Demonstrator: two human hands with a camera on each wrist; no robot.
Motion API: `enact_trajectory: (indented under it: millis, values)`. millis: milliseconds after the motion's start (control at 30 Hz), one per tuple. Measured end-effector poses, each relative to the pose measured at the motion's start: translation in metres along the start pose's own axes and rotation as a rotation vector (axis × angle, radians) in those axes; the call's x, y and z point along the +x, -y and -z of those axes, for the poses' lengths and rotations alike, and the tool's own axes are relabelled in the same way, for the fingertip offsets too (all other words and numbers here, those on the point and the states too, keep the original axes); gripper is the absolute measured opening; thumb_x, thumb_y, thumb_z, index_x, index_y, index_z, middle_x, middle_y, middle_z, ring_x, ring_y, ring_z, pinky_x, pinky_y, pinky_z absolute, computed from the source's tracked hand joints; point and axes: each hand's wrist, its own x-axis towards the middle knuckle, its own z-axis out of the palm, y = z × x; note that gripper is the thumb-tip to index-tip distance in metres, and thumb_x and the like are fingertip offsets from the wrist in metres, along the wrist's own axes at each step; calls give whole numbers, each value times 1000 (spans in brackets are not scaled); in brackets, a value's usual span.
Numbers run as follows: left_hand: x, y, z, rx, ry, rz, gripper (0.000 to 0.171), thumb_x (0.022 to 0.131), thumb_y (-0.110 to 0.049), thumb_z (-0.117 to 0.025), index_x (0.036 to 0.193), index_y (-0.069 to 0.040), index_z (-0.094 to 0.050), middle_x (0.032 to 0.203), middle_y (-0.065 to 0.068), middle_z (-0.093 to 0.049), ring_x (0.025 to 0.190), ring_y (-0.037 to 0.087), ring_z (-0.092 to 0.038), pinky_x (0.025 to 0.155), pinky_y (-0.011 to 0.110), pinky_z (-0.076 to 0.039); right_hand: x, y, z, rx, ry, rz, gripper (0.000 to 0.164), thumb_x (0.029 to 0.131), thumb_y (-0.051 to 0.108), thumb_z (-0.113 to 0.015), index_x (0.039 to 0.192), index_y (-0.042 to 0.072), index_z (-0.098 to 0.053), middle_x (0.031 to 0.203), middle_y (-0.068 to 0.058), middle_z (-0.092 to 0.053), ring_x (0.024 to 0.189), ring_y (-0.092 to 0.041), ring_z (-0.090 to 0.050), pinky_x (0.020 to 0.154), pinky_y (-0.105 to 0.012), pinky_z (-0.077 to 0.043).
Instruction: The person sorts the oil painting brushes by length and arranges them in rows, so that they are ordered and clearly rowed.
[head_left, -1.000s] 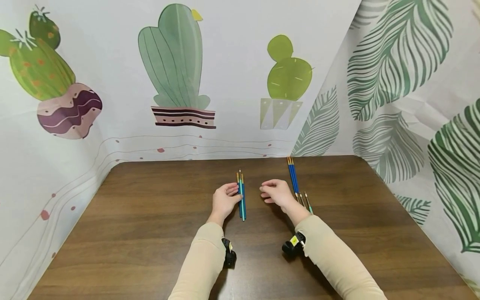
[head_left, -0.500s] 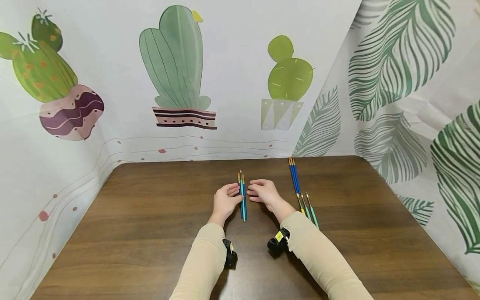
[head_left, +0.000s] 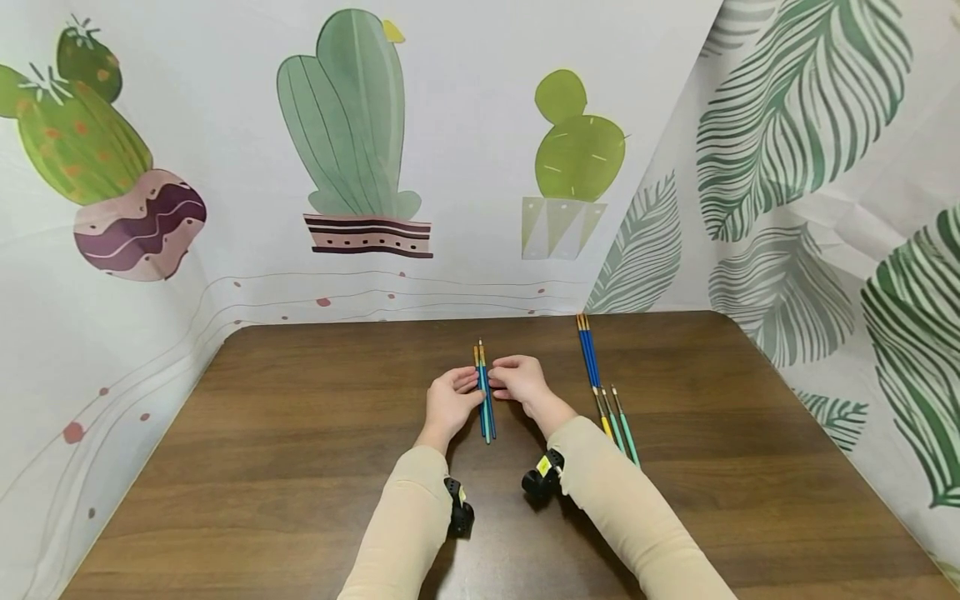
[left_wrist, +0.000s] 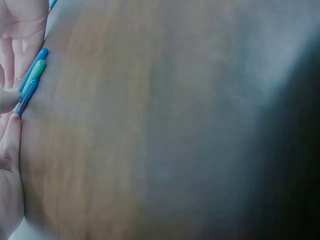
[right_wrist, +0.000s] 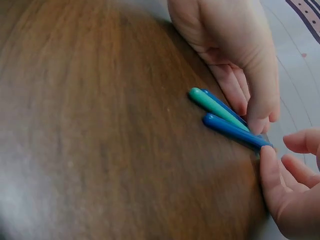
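Two blue paintbrushes with a turquoise paintbrush between them lie close together on the table, bristle ends pointing away. My left hand pinches them from the left, thumb laid over the handles. My right hand is at their right side with loosely bent fingers, a fingertip touching the right-hand blue paintbrush. That handle's near end slants away from the turquoise paintbrush in the right wrist view. The left wrist view shows only the handle ends, such as the turquoise paintbrush, at its left edge.
Several blue paintbrushes lie side by side at the far right of the brown table. Nearer are a yellow paintbrush and turquoise paintbrushes, partly behind the right sleeve. A printed cloth hangs behind the table.
My right hand has moved left, up to the pinched paintbrushes, and the right-hand blue one has tilted, its far end closer to the turquoise one. My left hand has stayed in place.
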Motion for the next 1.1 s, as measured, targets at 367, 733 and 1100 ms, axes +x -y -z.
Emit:
enact_trajectory:
  millis: [367,733,1100]
  values:
    - [0,-4,1,-26,8,-8,42,78,6,-70,118,7,-60,115,23,-65,109,31,-64,92,33,-54,-1,5,-8,-265,-52,129,27,78,1,-69,103,-5,-64,91,-19,-72,62,-12,-65,51,-24,-56]
    - [4,-2,0,-23,6,-20,40,79,4,-70,118,6,-61,115,23,-66,109,30,-64,92,33,-54,-1,10,-8,-340,-104,141,22,78,2,-66,100,-1,-67,89,-15,-73,58,-12,-63,49,-24,-56]
    - [-3,3,0,-4,2,-5,42,78,4,-70,119,7,-60,116,22,-65,109,31,-64,92,34,-54,-9,3,6,-139,-105,66,30,80,3,-62,110,2,-64,98,-15,-68,71,-15,-60,53,-25,-56]
